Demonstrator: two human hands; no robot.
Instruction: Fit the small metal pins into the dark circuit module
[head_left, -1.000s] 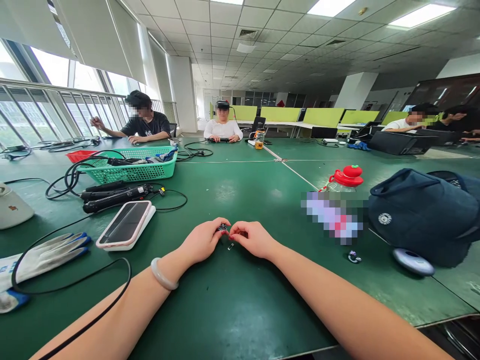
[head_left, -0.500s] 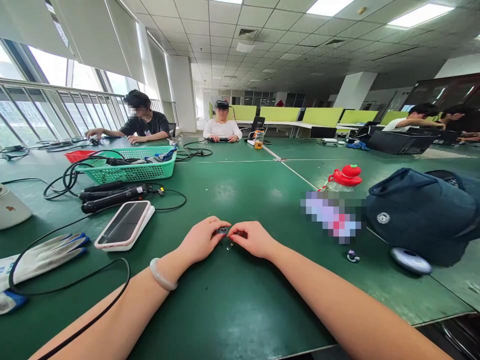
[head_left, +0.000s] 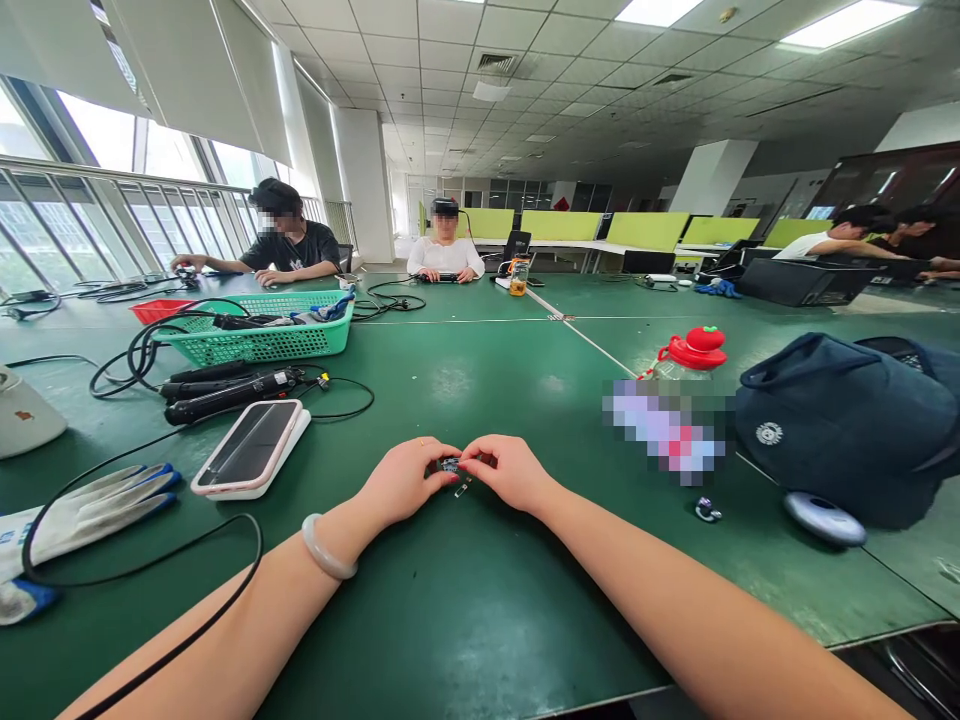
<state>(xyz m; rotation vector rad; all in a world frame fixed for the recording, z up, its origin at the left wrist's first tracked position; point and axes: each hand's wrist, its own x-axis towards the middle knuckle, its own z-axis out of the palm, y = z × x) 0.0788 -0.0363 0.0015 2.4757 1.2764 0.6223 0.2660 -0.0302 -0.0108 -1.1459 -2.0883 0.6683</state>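
My left hand (head_left: 403, 483) holds a small dark piece with pale markings (head_left: 450, 465), like a tiny circuit board, between thumb and fingertips. From the other side, my right hand (head_left: 510, 474) has thumb and forefinger pinched together at the right end of this piece. Whether the right fingertips grip the piece itself or something smaller on it is too fine to make out. Just below the fingertips is a thin, pale metallic bit (head_left: 462, 489) over the green table (head_left: 450, 620). A pale bangle (head_left: 328, 548) circles my left wrist.
Left of my hands lie a phone (head_left: 251, 445), gloves (head_left: 97, 510), black tool-like handles (head_left: 232, 393) and a green basket (head_left: 255, 338). A black cable (head_left: 202, 622) crosses my left forearm. To the right are a red-lidded bottle (head_left: 690, 350), a dark bag (head_left: 847, 430) and a rounded case (head_left: 825, 519). Two people sit across.
My right hand has risen slightly and its fingertips now meet the dark piece. More of the piece shows between my hands. The view has shifted slightly.
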